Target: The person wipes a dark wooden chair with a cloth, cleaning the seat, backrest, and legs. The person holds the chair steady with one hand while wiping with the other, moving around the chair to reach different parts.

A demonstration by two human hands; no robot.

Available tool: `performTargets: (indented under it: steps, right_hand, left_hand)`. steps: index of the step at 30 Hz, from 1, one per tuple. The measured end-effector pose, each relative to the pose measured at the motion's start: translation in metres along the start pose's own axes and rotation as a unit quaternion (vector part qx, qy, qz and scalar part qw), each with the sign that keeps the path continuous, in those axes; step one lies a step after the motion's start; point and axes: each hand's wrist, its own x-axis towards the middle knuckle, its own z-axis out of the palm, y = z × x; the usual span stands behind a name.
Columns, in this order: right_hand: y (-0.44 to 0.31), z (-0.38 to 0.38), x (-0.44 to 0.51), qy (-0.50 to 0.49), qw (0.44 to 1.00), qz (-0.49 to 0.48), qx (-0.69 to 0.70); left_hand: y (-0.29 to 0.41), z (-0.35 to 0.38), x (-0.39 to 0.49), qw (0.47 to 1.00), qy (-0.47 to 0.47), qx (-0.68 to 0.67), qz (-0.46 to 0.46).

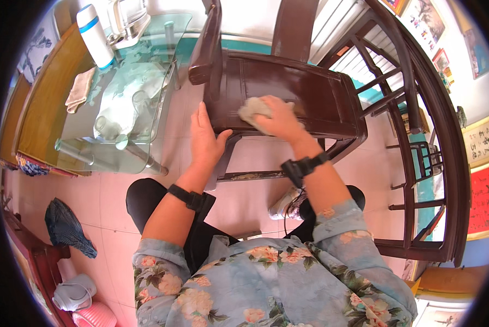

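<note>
Before me stands a dark brown wooden armchair [285, 81], its glossy seat facing up. My right hand [279, 116] presses a beige cloth [254, 111] onto the seat near its front edge; the fingers are slightly blurred. At the seat's front left corner rests my left hand [206, 137], its fingers extended along the side and its thumb spread out. No object is held in that hand. A wooden armrest [205, 45] rises just beyond it, and the backrest slat [292, 28] stands at the far side.
At left, a glass table [146, 118] carries a white thermos [95, 36], an electric kettle [125, 20] and a folded cloth [80, 90]. A dark wooden table frame [410, 196] stands at right. Dark patterned fabric [68, 225] and a grey lidded container [74, 291] are at lower left.
</note>
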Motion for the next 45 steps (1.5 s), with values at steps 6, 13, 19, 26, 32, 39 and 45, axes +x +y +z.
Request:
performTargets:
  steps: [6, 13, 19, 26, 32, 39, 45]
  right_hand:
    - [-0.017, 0.001, -0.002, 0.017, 0.998, 0.009, -0.061]
    - [0.066, -0.080, -0.051, 0.025, 0.980, 0.149, -0.129]
    - [0.127, -0.148, -0.086, 0.031, 0.939, 0.252, -0.234]
    - [0.128, -0.104, -0.091, 0.138, 0.933, 0.252, -0.216]
    - [0.056, -0.044, -0.076, 0.153, 0.973, 0.092, -0.144]
    - [-0.061, 0.045, -0.038, 0.124, 0.984, -0.060, -0.111]
    - [-0.096, 0.083, -0.015, 0.104, 0.970, -0.188, -0.110]
  left_hand:
    - [-0.003, -0.002, 0.002, 1.000, -0.010, -0.002, -0.002]
    - [0.000, -0.004, 0.002, 1.000, -0.008, -0.007, 0.005]
    - [0.001, -0.006, 0.003, 1.000, -0.013, 0.001, 0.006]
    - [0.001, -0.004, 0.001, 1.000, 0.004, -0.005, 0.013]
    - [0.006, -0.010, 0.004, 1.000, -0.003, 0.004, 0.001]
    - [-0.028, -0.006, -0.009, 0.997, 0.009, -0.075, 0.010]
    - [-0.103, 0.021, -0.007, 0.991, -0.100, 0.088, 0.031]
